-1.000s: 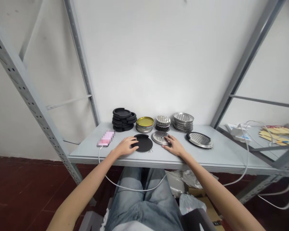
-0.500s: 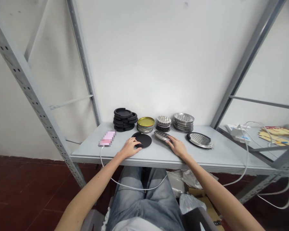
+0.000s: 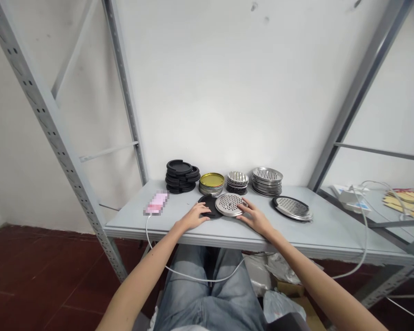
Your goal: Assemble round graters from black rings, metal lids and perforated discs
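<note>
My left hand [image 3: 194,216] rests at the left edge of a black round holder [image 3: 211,207], fingers spread on it. A silver perforated disc [image 3: 229,204] overlaps the holder's right side. Fingers of my right hand [image 3: 256,218] hold this disc at its right edge. Behind stand a stack of black holders [image 3: 180,176], a stack of discs with a gold one on top [image 3: 212,180], a stack of small grater discs [image 3: 238,180] and a stack of larger silver discs [image 3: 267,179]. To the right lies a grater disc in a black holder [image 3: 292,208].
A pink phone [image 3: 157,203], blurred, lies at the left of the grey table [image 3: 179,230], with a white cable hanging from it. Metal shelf posts stand on both sides. White boxes [image 3: 352,200] and yellow pieces [image 3: 407,202] are at the far right.
The silver disc was tilted beside the black holder; it has moved left and now lies flatter, overlapping the holder. Both hands keep near the pieces. The camera view has shifted slightly.
</note>
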`<action>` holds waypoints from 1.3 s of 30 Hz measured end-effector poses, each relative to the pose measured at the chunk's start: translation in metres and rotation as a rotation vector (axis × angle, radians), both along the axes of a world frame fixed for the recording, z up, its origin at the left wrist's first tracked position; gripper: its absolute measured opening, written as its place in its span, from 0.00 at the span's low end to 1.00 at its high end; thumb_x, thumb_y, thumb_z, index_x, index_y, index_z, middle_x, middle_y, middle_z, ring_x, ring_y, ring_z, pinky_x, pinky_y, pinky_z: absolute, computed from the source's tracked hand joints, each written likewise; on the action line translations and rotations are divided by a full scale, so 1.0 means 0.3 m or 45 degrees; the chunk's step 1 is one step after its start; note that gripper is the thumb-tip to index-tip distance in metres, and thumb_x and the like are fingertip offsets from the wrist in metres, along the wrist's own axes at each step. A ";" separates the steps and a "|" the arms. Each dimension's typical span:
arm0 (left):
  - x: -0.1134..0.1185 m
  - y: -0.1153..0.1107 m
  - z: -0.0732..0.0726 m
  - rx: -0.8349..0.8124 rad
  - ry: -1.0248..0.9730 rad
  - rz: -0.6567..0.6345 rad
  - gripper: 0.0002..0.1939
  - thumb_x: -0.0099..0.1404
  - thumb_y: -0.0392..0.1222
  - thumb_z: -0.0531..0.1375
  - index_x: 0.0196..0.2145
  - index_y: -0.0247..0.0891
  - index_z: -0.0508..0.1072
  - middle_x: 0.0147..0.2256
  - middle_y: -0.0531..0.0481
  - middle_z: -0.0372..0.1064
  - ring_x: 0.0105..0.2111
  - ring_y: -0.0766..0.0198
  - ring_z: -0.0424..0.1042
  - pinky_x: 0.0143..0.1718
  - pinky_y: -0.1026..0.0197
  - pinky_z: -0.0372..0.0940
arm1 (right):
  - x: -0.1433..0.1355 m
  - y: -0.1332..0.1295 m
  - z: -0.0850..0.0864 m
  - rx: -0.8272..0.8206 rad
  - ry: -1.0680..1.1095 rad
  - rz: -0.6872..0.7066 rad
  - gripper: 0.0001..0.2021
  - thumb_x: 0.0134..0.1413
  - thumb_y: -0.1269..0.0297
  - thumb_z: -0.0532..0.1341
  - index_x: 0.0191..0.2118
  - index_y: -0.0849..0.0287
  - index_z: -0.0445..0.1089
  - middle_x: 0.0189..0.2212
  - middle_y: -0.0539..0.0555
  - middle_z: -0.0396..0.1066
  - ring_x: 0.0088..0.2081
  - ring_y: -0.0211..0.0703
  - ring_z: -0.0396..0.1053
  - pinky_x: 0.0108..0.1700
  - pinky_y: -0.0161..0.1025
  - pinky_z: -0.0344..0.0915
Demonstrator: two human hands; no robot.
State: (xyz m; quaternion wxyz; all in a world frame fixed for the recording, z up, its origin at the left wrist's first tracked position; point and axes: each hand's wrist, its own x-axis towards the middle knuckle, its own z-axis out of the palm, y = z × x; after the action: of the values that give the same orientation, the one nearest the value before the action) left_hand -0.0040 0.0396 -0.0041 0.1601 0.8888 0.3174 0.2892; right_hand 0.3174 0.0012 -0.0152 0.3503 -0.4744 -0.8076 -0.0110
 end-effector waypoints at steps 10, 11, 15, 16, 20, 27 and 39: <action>-0.008 -0.047 0.003 -0.037 -0.125 0.195 0.40 0.52 0.52 0.69 0.60 0.41 0.64 0.65 0.39 0.48 0.65 0.45 0.48 0.64 0.45 0.50 | -0.033 0.015 -0.002 -0.044 -0.055 0.168 0.22 0.60 0.52 0.57 0.55 0.57 0.71 0.59 0.61 0.62 0.59 0.57 0.63 0.60 0.52 0.62; -0.007 -0.046 0.004 -0.054 -0.115 0.222 0.47 0.50 0.55 0.70 0.63 0.40 0.58 0.65 0.38 0.48 0.66 0.44 0.46 0.64 0.44 0.50 | -0.037 0.015 -0.001 -0.048 -0.047 0.168 0.22 0.60 0.52 0.56 0.55 0.57 0.70 0.59 0.61 0.63 0.59 0.56 0.63 0.60 0.52 0.62; -0.003 -0.038 0.008 -0.069 -0.103 0.225 0.53 0.50 0.58 0.69 0.66 0.39 0.50 0.63 0.37 0.53 0.63 0.44 0.53 0.63 0.44 0.51 | -0.038 0.013 -0.004 -0.078 -0.030 0.107 0.24 0.60 0.52 0.56 0.58 0.54 0.66 0.60 0.58 0.61 0.58 0.54 0.64 0.59 0.50 0.63; -0.002 -0.038 0.009 -0.057 -0.112 0.213 0.52 0.50 0.58 0.69 0.66 0.39 0.51 0.63 0.38 0.54 0.63 0.46 0.55 0.63 0.45 0.51 | -0.036 0.013 -0.005 -0.084 -0.024 0.072 0.25 0.59 0.51 0.57 0.60 0.54 0.64 0.61 0.58 0.61 0.59 0.54 0.63 0.60 0.50 0.62; -0.001 -0.043 0.012 -0.034 -0.137 0.200 0.51 0.50 0.56 0.69 0.65 0.39 0.53 0.62 0.41 0.56 0.62 0.49 0.57 0.63 0.49 0.53 | -0.030 0.013 -0.003 -0.170 -0.011 -0.043 0.36 0.54 0.47 0.60 0.65 0.57 0.55 0.58 0.62 0.65 0.57 0.56 0.65 0.57 0.52 0.64; -0.002 -0.050 0.019 -0.090 -0.117 0.224 0.48 0.51 0.56 0.68 0.65 0.40 0.55 0.61 0.43 0.59 0.60 0.49 0.61 0.62 0.50 0.56 | -0.044 -0.007 0.021 -0.275 -0.037 -0.034 0.36 0.54 0.44 0.59 0.64 0.58 0.58 0.51 0.61 0.71 0.49 0.57 0.71 0.50 0.51 0.67; -0.001 -0.050 0.019 -0.099 -0.110 0.244 0.48 0.52 0.56 0.67 0.66 0.41 0.53 0.62 0.44 0.59 0.60 0.50 0.60 0.62 0.50 0.56 | -0.039 0.016 0.011 -0.220 -0.099 0.045 0.34 0.57 0.44 0.56 0.65 0.53 0.56 0.65 0.58 0.52 0.64 0.55 0.54 0.63 0.53 0.55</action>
State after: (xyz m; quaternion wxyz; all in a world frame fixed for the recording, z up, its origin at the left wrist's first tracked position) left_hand -0.0044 0.0247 0.0015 0.1795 0.8343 0.4047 0.3286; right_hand 0.3058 0.0060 -0.0118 0.2767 -0.4877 -0.8267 0.0466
